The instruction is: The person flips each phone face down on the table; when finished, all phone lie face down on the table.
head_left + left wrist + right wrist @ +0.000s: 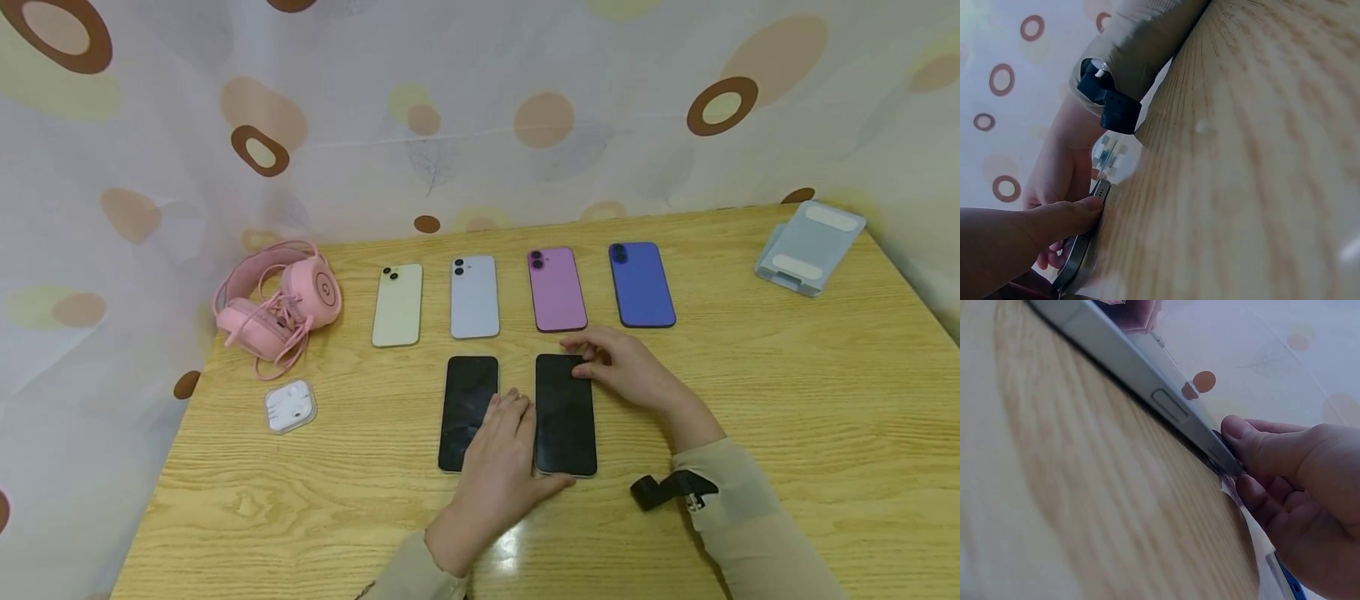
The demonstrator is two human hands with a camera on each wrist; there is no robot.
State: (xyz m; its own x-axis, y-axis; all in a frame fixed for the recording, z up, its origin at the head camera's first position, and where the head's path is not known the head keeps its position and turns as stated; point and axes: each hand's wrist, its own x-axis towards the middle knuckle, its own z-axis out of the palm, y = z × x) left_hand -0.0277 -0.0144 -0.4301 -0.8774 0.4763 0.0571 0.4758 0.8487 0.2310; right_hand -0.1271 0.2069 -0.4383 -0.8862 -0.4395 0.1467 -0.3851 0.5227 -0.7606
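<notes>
A smartphone lies screen up on the table, its display black. My right hand pinches its far right corner, with the thumb over the screen edge and the fingers curled at the rim. My left hand holds the same smartphone from the near left, its fingers along the left side. The left thumb lies along the bottom edge, seen close in the left wrist view. Just left of it is a second black-screened smartphone, partly covered by my left hand.
Behind stand in a row, back up, a pale yellow phone, a white phone, a pink phone and a blue phone. Pink headphones and boxed white earphones lie left. A light blue stand sits far right.
</notes>
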